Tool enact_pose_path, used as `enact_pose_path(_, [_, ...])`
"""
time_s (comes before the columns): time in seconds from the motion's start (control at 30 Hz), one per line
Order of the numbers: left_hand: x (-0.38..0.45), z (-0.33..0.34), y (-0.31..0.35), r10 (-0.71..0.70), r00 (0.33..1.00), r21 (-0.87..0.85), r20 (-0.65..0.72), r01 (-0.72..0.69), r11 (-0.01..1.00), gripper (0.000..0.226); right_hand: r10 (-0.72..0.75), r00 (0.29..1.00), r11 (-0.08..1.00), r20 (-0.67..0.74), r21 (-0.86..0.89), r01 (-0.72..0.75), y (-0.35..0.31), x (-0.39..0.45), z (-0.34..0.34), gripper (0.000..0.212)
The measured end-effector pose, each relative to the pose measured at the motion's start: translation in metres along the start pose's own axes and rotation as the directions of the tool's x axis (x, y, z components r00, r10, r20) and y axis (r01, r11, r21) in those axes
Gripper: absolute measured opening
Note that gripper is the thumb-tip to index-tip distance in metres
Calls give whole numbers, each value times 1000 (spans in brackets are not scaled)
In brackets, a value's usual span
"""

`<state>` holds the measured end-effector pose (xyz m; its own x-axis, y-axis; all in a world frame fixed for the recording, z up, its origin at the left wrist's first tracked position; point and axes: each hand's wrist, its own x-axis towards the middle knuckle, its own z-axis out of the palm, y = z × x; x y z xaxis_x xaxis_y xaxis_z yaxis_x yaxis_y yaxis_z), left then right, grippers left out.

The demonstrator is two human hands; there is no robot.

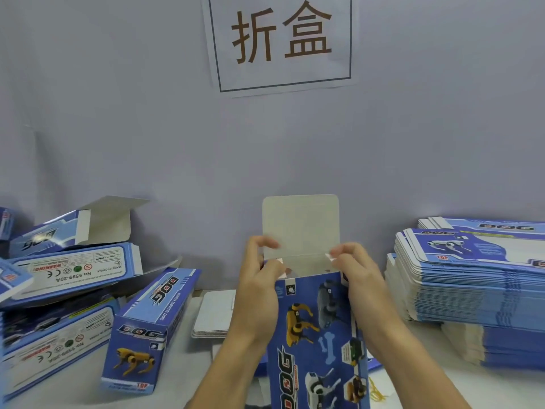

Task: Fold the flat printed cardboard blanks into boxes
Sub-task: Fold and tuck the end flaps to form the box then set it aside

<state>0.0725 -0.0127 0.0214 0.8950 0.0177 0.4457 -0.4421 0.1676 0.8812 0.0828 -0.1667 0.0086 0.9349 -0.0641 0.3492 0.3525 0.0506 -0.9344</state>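
box between folded boxes, blanks

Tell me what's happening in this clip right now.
A person is folding a blue printed dog-toy box held upright in front of them. The left hand and right hand each pinch a small side flap at the open top, while the large top flap stands straight up, not yet closed. Finished boxes lie piled on the left; a stack of flat blanks sits on the right.

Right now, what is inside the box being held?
The box is open on top, its lid flap upright. Only pale inner wall shows; the printed front, left hand and right hand hide anything deeper.
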Motion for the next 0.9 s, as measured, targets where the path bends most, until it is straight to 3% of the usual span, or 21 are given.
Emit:
enact_pose_path(0.1, [1,-4,-5,-56,998,-105,-20,54,993,58,44,999,997,9,62,-45,0,1,-1,38])
enact_pose_path(0.17, [1,-4,-4,-52,998,-118,-38,47,992,68,25,997,996,67,87,-31,-2,1,0,45])
enact_pose_path(0.23, [3,-5,-6,-12,997,-100,-81,4,995,55,13,993,995,116,98,-25,-4,0,4,40])
enact_pose_path(0.33, [0,-6,-8,70,988,-147,-141,-91,985,10,-76,996,981,50,182,66,-3,-4,4,22])
enact_pose_path(0.43, [-6,-6,-13,148,972,-139,-181,-175,975,33,-105,994,957,-38,268,112,-3,-10,4,41])
enact_pose_path(0.53, [-6,-8,-14,159,978,-64,-133,-168,984,33,-105,994,958,-5,267,102,-4,-13,3,38])
enact_pose_path(0.63, [-3,-8,-10,179,980,-13,-83,-181,983,39,-140,987,986,79,106,131,-12,-7,3,20])
enact_pose_path(0.7, [-3,-9,-4,133,990,-86,-38,-135,987,40,-168,975,985,142,3,170,-13,-4,-1,16])
enact_pose_path(0.8, [-4,-10,8,99,994,-96,47,-94,991,34,-193,964,977,185,-53,206,-14,-8,-9,53])
enact_pose_path(0.9, [-10,-7,36,59,996,-239,66,-42,970,45,-248,968,967,42,-41,250,-36,-16,-13,59])
